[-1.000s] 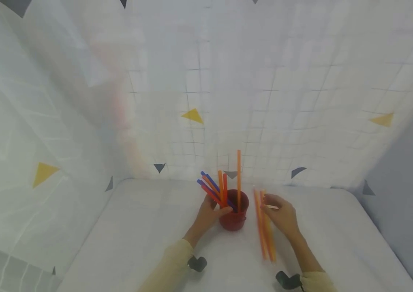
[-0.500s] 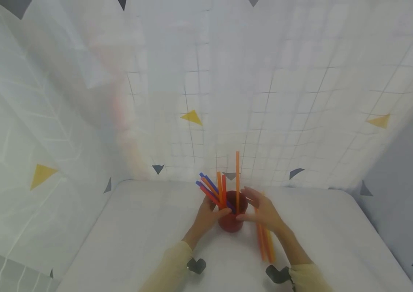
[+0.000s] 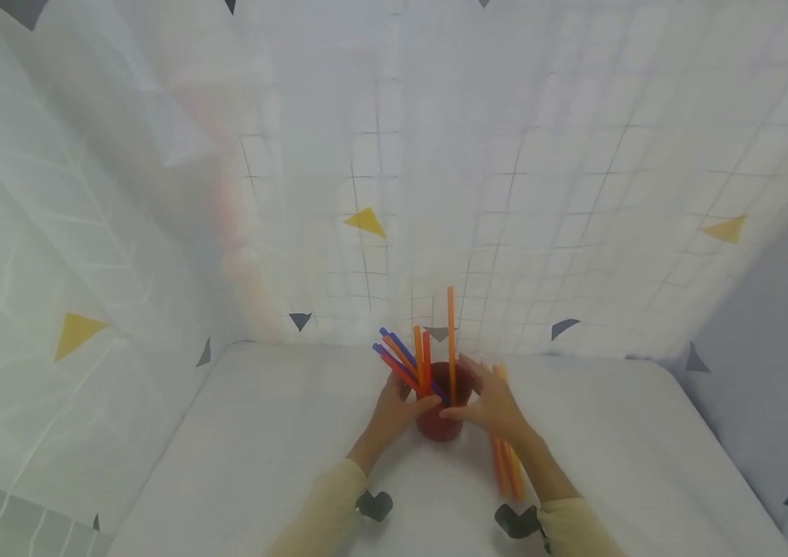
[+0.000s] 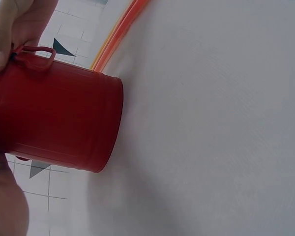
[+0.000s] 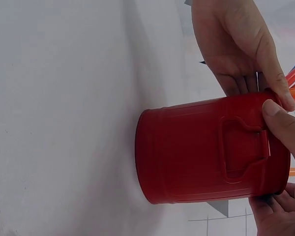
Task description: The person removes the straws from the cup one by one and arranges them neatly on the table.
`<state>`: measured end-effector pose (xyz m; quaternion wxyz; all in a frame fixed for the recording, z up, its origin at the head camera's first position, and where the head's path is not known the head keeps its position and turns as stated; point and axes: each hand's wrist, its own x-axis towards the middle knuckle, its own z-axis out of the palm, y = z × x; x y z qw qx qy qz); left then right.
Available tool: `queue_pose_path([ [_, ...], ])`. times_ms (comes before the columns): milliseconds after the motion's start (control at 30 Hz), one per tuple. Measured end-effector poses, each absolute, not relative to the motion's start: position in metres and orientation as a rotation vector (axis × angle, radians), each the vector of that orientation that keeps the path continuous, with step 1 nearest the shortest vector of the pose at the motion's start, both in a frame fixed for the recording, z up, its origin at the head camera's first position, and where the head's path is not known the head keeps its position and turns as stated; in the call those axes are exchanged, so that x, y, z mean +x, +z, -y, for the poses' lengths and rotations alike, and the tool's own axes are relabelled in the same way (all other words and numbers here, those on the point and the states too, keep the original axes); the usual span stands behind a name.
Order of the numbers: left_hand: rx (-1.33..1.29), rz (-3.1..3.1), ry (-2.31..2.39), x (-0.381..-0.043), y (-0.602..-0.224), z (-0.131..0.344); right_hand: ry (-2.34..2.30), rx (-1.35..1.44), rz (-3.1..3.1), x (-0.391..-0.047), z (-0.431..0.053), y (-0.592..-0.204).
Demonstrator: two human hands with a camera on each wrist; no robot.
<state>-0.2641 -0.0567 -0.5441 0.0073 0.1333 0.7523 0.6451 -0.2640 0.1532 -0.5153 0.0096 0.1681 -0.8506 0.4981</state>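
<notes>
A red metal bucket [image 3: 439, 427] with small side handles stands upright on the white table. My left hand [image 3: 391, 411] grips it from the left, thumb at the rim and fingers round the back. From the other side my right hand [image 3: 496, 408] holds it, its thumb [image 5: 284, 125] on the front of the wall near the handle. Several blue, red and orange straws [image 3: 404, 360] lean left out of the bucket over the left thumb. One orange straw [image 3: 451, 333] stands nearly straight up at the right. The bucket's inside bottom is hidden.
More orange and yellow straws [image 3: 507, 468] lie in a bundle on the table [image 3: 261, 441] just right of the bucket, partly behind the right hand and forearm. A pale curtain [image 3: 574, 232] with yellow and grey triangles hangs behind the table's back edge.
The right hand has left the straws lying on the table and moved left to the bucket, where it now grips the right side. The left hand stays on the bucket.
</notes>
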Motion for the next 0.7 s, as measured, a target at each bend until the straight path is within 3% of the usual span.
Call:
queue_pose_path([
  [700, 0.430, -2.424, 1.973, -0.2718, -0.5489, 0.0579, 1.477, 0.493, 2.601, -0.2659, -0.1447, -0.5163],
])
